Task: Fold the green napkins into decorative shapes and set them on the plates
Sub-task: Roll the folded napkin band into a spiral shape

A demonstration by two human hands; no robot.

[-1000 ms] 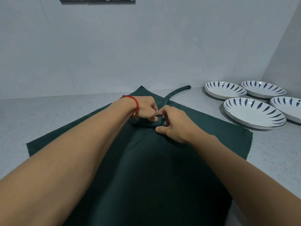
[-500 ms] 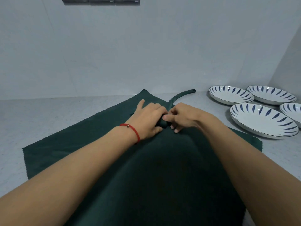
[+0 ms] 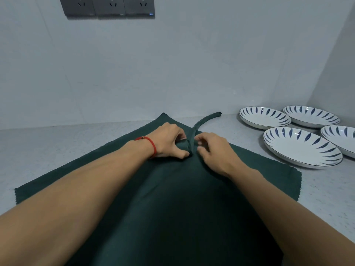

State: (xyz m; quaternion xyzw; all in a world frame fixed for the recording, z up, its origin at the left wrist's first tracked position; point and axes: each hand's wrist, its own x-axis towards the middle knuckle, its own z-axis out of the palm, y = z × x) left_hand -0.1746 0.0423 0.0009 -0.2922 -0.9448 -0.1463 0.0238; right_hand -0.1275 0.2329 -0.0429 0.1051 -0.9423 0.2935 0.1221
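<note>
Head view has a green napkin spread over the grey surface, one corner rolled into a thin strip whose long axis runs from the hands out toward one o'clock; the left hand, red bracelet at the wrist, pinches a small coiled bud of cloth between thumb and curled fingers; the right hand sits just beside it at three o'clock, fingers curled at the strip's root, though I cannot tell whether they actually grip it; four leaf-patterned plates lie well apart at two o'clock, nearer the right hand, all bare; judging by this, coiling goes on and the strip must be fed round the bud
</note>
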